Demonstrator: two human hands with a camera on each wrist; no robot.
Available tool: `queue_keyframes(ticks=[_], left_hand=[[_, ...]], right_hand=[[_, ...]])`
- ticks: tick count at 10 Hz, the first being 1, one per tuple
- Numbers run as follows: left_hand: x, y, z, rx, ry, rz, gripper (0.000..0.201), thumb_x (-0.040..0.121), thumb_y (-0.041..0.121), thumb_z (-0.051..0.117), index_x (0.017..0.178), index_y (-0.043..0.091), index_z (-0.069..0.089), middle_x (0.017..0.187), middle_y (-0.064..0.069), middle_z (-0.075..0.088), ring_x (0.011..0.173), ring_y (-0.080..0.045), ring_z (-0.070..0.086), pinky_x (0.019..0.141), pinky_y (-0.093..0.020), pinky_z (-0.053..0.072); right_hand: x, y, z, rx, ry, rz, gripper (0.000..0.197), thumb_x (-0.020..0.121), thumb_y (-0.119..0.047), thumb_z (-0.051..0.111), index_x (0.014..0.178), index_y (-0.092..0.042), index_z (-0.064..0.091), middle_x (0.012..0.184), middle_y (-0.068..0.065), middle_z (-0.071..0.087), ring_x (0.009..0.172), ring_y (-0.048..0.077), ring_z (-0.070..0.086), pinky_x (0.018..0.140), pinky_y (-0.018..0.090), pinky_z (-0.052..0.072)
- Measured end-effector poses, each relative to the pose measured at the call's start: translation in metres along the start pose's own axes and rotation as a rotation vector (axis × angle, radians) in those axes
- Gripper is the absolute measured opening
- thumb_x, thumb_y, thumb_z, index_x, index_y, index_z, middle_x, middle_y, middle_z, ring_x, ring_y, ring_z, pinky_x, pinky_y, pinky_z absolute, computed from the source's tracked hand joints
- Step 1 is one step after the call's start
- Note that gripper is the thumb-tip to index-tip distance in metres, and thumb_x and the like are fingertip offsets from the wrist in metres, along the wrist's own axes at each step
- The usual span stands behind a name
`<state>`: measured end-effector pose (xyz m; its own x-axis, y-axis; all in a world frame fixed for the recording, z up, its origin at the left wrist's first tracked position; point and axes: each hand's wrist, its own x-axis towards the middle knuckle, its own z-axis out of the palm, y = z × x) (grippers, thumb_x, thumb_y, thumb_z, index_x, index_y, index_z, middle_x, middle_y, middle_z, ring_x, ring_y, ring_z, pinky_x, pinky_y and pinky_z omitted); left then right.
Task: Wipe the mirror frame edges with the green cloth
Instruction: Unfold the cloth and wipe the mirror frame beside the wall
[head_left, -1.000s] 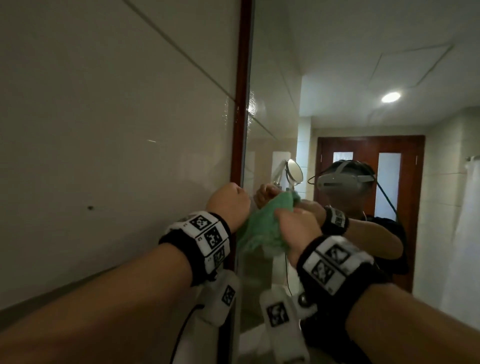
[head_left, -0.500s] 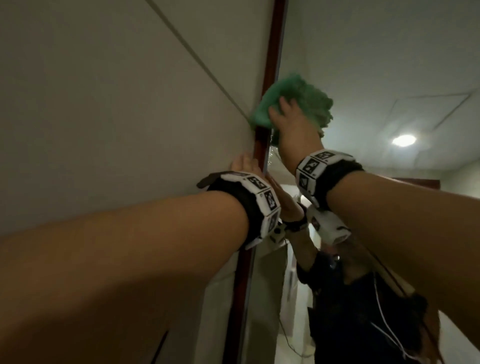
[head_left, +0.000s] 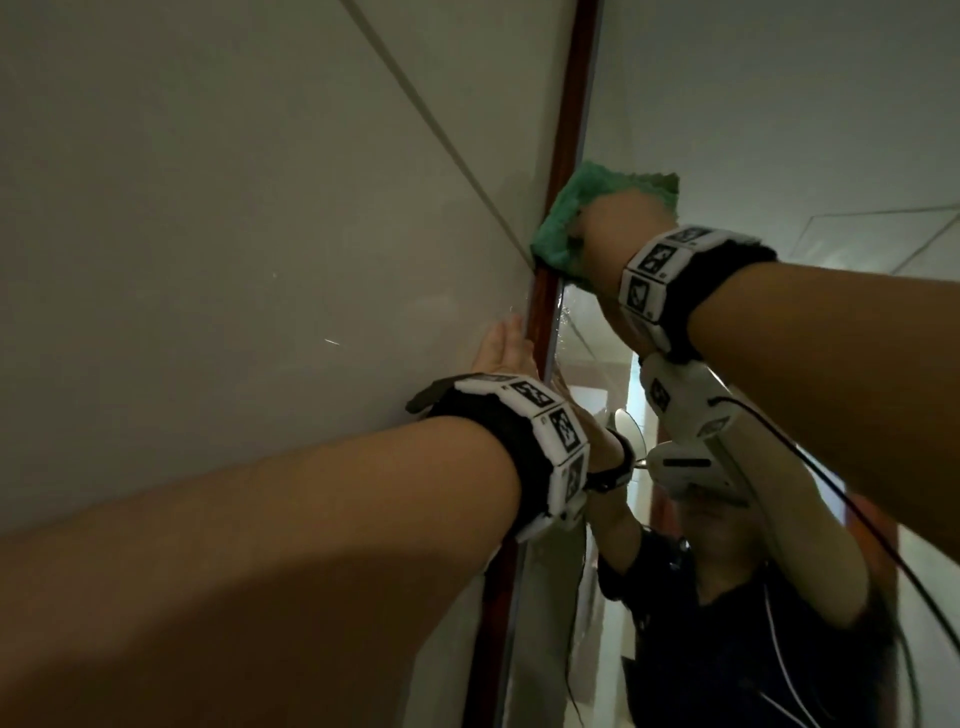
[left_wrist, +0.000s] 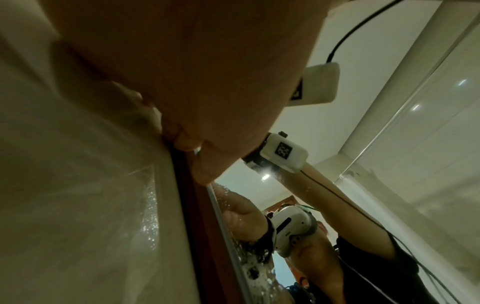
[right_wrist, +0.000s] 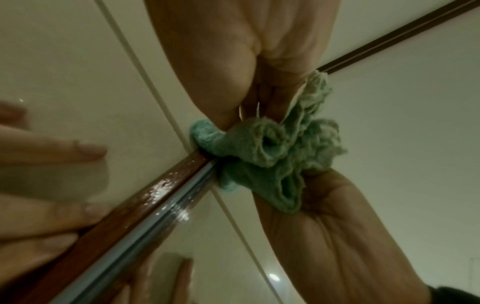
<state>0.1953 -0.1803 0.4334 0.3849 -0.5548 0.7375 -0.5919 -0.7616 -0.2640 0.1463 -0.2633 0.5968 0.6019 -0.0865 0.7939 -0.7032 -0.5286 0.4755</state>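
Note:
The green cloth (head_left: 566, 223) is bunched in my right hand (head_left: 615, 228), which grips it and presses it onto the red-brown wooden mirror frame (head_left: 569, 130) high on its left vertical edge. In the right wrist view the cloth (right_wrist: 259, 150) wraps over the frame (right_wrist: 145, 193) where a tile joint meets it. My left hand (head_left: 506, 345) lies flat on the wall tile just left of the frame, below the cloth, and holds nothing. Its fingers (right_wrist: 78, 149) lie straight along the tile. The left hand (left_wrist: 192, 156) touches the frame (left_wrist: 200, 216) with its thumb side.
The mirror glass (head_left: 779, 130) right of the frame reflects the ceiling, a headset wearer and both arms. Pale wall tile (head_left: 234, 208) with a diagonal grout line fills the left. Water droplets sit on the frame and chrome strip (right_wrist: 179, 205). A black cable (head_left: 831, 493) hangs from the right wrist.
A second ago both hands were bunched around the cloth lower on the frame. The right hand has since carried the cloth up the frame, and the left hand has flattened on the tile.

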Motion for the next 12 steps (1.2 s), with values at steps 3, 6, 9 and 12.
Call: queue_keyframes(ticks=[3, 6, 9, 12], left_hand=[[0.001, 0.001, 0.009, -0.081, 0.077, -0.031, 0.071, 0.097, 0.036, 0.037, 0.149, 0.001, 0.004, 0.157, -0.020, -0.003, 0.145, -0.035, -0.005, 0.115, -0.045, -0.007], [-0.008, 0.004, -0.003, 0.196, -0.107, 0.080, 0.074, 0.096, 0.051, 0.015, 0.149, 0.004, -0.008, 0.157, -0.017, -0.009, 0.142, -0.042, -0.013, 0.114, -0.053, -0.009], [-0.022, 0.007, -0.002, 0.265, -0.129, 0.102, 0.077, 0.096, 0.052, 0.020, 0.148, 0.002, -0.007, 0.157, -0.019, -0.008, 0.142, -0.042, -0.012, 0.112, -0.055, -0.009], [-0.016, 0.002, 0.009, 0.296, -0.133, 0.101, 0.074, 0.096, 0.050, 0.020, 0.149, 0.002, -0.001, 0.157, -0.019, -0.007, 0.141, -0.043, -0.012, 0.112, -0.056, -0.008]], right_hand=[[-0.010, -0.006, 0.023, 0.090, 0.130, 0.002, 0.052, 0.095, -0.024, 0.045, 0.143, -0.006, 0.035, 0.152, 0.011, 0.031, 0.138, 0.030, 0.028, 0.107, 0.046, 0.037], [-0.099, -0.048, 0.047, 0.155, 0.073, -0.075, 0.056, 0.097, -0.028, 0.041, 0.148, -0.009, 0.030, 0.155, 0.007, 0.029, 0.140, 0.027, 0.027, 0.112, 0.040, 0.029], [-0.125, -0.061, 0.054, 0.190, 0.018, -0.018, 0.057, 0.097, -0.029, 0.040, 0.150, -0.012, 0.024, 0.158, 0.005, 0.021, 0.143, 0.026, 0.021, 0.111, 0.044, 0.034], [-0.090, -0.013, 0.026, 0.070, -0.008, 0.070, 0.064, 0.095, -0.027, 0.045, 0.152, -0.015, 0.018, 0.159, 0.009, 0.014, 0.145, 0.031, 0.015, 0.113, 0.052, 0.027]])
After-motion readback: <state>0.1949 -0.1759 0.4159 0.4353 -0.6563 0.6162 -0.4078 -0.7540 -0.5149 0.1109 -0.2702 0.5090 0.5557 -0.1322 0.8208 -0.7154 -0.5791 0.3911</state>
